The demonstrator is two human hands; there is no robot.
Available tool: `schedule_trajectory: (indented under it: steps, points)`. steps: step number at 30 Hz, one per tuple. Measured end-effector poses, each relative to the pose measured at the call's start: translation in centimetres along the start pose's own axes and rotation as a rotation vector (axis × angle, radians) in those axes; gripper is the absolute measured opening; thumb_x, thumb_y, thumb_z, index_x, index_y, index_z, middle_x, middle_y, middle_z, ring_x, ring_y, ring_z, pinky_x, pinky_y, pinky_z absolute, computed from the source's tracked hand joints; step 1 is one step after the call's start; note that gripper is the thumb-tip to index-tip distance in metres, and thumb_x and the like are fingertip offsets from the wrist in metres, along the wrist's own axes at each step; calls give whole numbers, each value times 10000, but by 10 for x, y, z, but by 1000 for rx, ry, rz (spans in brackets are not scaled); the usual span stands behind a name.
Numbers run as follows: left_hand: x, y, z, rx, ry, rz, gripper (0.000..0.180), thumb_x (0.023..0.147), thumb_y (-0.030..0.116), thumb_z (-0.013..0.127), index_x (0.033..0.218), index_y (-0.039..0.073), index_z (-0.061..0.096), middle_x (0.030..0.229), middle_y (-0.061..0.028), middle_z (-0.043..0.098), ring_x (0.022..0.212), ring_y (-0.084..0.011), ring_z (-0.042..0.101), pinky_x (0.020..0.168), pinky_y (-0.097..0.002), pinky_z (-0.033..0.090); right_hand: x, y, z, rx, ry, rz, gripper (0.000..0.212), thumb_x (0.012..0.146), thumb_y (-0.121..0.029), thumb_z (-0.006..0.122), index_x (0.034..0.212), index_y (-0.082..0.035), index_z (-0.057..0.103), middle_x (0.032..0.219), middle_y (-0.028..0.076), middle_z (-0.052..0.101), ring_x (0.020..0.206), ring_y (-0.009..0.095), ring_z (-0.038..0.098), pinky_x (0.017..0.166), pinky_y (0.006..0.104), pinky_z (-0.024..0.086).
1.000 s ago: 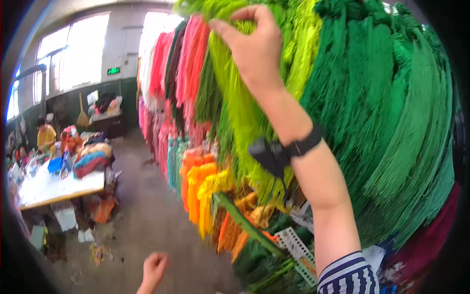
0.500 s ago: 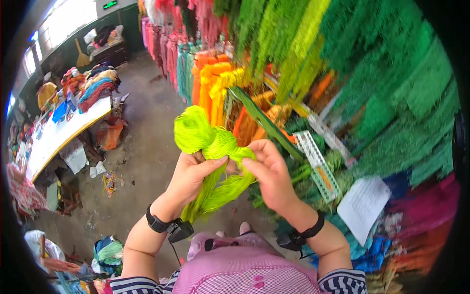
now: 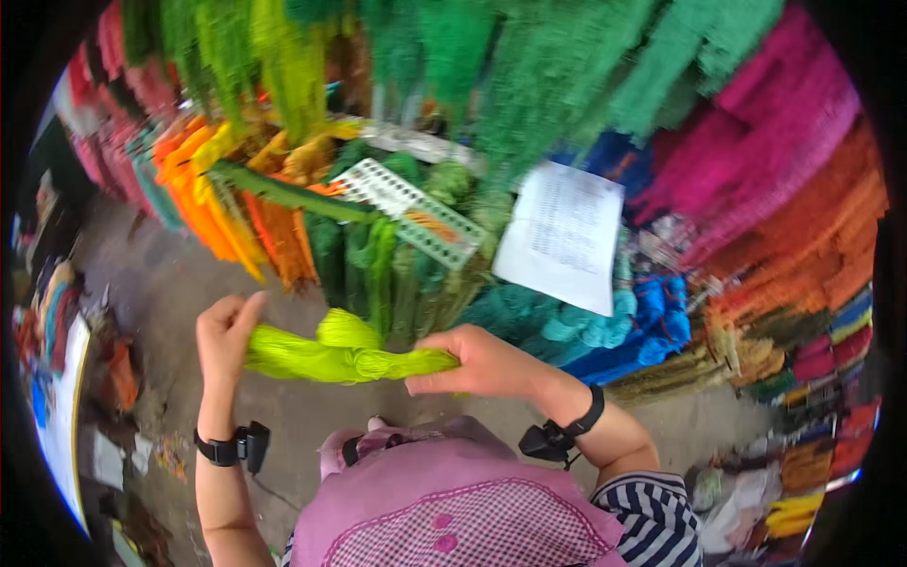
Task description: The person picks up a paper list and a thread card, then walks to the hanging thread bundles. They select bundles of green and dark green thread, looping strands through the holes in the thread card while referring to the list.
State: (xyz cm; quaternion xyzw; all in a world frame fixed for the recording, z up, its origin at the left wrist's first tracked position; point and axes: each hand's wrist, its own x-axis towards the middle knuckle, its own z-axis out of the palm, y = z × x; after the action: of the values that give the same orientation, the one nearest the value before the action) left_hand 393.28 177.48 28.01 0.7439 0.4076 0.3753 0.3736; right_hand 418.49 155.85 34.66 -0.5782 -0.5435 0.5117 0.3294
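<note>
The L hand (image 3: 227,331) and R hand (image 3: 482,364) are clamping opp. ends of the elongated, lime-green yarn skein (image 3: 307,357), suspending it approx. horiz. btwn them over the grey floor (image 3: 300,414). Both should be pulling w/ equal tension, keeping it straight & untwisted.

Lime-green skein (image 3: 307,356), pink checked apron (image 3: 453,501)

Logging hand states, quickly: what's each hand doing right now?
Left hand: holding one end of the lime-green skein, thumb raised.
Right hand: closed on the skein's other end.
</note>
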Motion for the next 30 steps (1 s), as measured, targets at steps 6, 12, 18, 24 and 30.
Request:
schedule_trajectory:
  steps: [6,12,18,24,30]
  points:
    - [-27,1,53,8,-269,38,144,819,116,699,756,2,639,796,-68,619,677,-150,538,657,-279,446,-58,30,-12,256,39,-46,321,955,-294,578,1197,-86,610,719,-27,579,685,80,542,669,252,456]
    - [-85,65,147,-488,-1285,6,512,843,99,676,1325,93,504,1116,-80,619,1071,-154,553,880,-313,445,-83,27,-23,383,-44,46,252,980,-285,526,1063,-63,609,690,-5,574,547,61,545,509,215,444]
    - [-90,129,186,-1583,-764,-307,902,909,519,544,1519,205,-43,1384,-151,480,1374,-277,323,1110,-457,302,-130,76,-55,215,-111,296,396,932,-369,588,1196,-73,585,648,33,602,517,113,581,482,252,456]
    - [-74,142,195,-807,-976,-84,757,928,640,326,1401,56,418,1428,-148,438,1363,-320,348,1089,-450,321,-107,115,-53,-241,391,-358,488,875,-305,668,1267,-42,542,1052,116,629,1009,254,602,865,364,459]
    - [-53,157,200,45,-651,723,657,900,435,498,1419,46,391,1476,-204,336,1356,-378,332,1060,-454,335,-80,102,-53,295,216,-224,269,980,-281,534,1081,-33,547,887,5,563,810,108,548,749,272,458]
